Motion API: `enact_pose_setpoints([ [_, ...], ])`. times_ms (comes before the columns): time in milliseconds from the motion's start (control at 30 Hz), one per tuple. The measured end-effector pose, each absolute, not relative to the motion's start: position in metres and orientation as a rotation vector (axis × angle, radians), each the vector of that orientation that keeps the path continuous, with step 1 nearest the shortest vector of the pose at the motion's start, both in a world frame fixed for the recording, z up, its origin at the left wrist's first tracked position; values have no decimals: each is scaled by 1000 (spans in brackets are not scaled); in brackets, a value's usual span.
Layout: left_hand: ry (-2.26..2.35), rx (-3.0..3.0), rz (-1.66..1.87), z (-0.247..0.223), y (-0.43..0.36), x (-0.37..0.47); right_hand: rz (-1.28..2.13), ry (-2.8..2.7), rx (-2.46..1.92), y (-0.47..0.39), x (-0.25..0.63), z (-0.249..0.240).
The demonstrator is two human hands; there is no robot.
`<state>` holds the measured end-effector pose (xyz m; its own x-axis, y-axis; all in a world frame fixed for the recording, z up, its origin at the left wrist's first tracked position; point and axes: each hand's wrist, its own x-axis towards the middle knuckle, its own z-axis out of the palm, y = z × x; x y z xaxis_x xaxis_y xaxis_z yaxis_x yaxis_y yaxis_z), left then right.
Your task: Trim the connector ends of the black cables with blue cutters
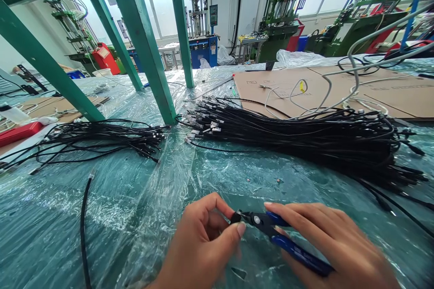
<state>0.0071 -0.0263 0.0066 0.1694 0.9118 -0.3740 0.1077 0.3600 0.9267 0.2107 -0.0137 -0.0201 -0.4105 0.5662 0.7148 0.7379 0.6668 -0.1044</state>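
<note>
Between thumb and forefinger, my left hand pinches a small black cable end, most of it hidden by the fingers. My right hand is closed around the blue handles of a pair of flush cutters. The jaws of the cutters meet the tip of the cable end just beyond my left fingertips. Whether the jaws are fully closed on it is too small to tell. A single black cable with a metal plug lies apart, left of my left hand.
A large pile of black cables stretches across the bench to the right. A smaller cable bundle lies left of the green metal posts. Flat cardboard with loose grey wires is behind. Plastic film covers the bench; machines stand beyond.
</note>
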Motion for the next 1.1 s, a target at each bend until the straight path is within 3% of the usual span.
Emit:
enact_pose_setpoints([
  [1100,1340,1141,738,11,-27,10,-277,-2136,-966,-12,207,-16],
])
